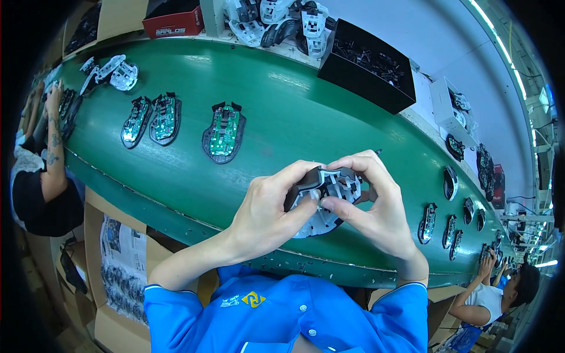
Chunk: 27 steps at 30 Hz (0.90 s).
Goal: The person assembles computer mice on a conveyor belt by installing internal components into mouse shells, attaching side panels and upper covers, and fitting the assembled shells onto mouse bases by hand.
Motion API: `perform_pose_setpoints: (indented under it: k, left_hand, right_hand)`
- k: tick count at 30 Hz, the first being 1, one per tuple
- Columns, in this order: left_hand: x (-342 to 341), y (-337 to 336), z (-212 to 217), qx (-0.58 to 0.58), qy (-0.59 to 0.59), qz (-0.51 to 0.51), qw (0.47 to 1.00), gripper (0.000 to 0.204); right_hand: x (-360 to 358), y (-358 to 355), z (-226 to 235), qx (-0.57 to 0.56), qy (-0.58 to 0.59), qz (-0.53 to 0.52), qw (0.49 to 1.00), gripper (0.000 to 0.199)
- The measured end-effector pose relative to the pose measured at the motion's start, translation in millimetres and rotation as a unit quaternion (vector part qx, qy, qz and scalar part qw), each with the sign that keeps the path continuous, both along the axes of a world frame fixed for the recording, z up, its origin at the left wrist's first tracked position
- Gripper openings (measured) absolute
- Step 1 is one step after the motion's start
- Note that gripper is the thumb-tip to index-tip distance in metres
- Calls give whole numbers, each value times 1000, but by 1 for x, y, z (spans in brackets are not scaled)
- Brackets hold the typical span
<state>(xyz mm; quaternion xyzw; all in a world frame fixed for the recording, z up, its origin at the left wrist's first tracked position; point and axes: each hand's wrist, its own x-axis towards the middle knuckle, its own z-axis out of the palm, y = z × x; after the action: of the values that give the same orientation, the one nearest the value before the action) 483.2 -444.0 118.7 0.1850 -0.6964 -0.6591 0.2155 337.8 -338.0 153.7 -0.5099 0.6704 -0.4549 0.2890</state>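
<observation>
Both my hands hold a computer mouse shell [342,187] above the near part of the green bench. It is tilted, with its white ribbed inside facing me and a dark outer cover along its left side. My left hand [265,206] grips the left edge, thumb pressed on the inside. From the other side my right hand [381,209] wraps its fingers over the top, and its thumb meets the left one at the middle. Whatever lies under the thumbs is hidden. Beyond my left hand, a mouse base with a green circuit board [225,134] lies on the bench.
Two more mouse bases [165,119] lie farther left, near white shell parts [122,75]. A black box [360,87] of small dark parts stands at the back beside piled shells [282,23]. Co-workers sit at left [47,203] and right [491,303]. An open carton [115,329] stands below left.
</observation>
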Motion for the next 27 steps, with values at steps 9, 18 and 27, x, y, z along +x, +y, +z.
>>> perform_pose_setpoints:
  k: [9,18,27]
  left_hand:
    - [5,-2,6,-12,-19,18,1000,29]
    - [3,-4,4,-55,58,31,996,32]
    - [14,1,6,-79,50,-8,996,37]
  right_hand:
    - [12,3,4,-51,182,-10,982,64]
    - [36,8,-33,-112,126,-84,982,81]
    - [35,16,-22,-100,119,-98,983,69]
